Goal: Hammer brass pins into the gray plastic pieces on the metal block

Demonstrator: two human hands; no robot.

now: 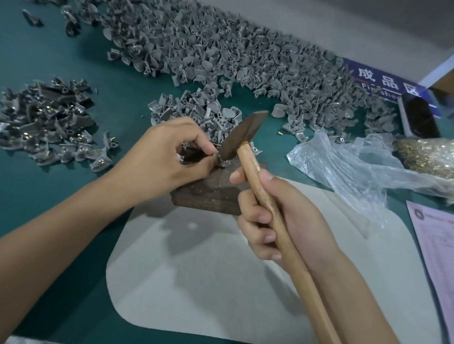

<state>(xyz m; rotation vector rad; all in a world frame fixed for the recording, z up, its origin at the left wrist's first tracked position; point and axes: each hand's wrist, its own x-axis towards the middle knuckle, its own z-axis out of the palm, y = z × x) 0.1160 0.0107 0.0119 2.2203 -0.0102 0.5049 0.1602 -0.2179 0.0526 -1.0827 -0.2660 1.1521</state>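
On the green worktop (56, 68), at centre, sits the metal block (209, 189). The left hand (167, 151) pinches a gray piece (222, 163) on the block's 12 o'clock edge. The right hand (278, 223) wraps the hammer (248, 144) handle, its head touching the piece. Loose pieces (226, 49) are heaped at 12 o'clock; a bag of pins (434, 157) lies at 3 o'clock.

Factory assembly bench: green table (56, 68) heaped with gray parts (226, 47), bagged brass pins (434, 155) at right, "Finished" sign (380, 79) upper right.
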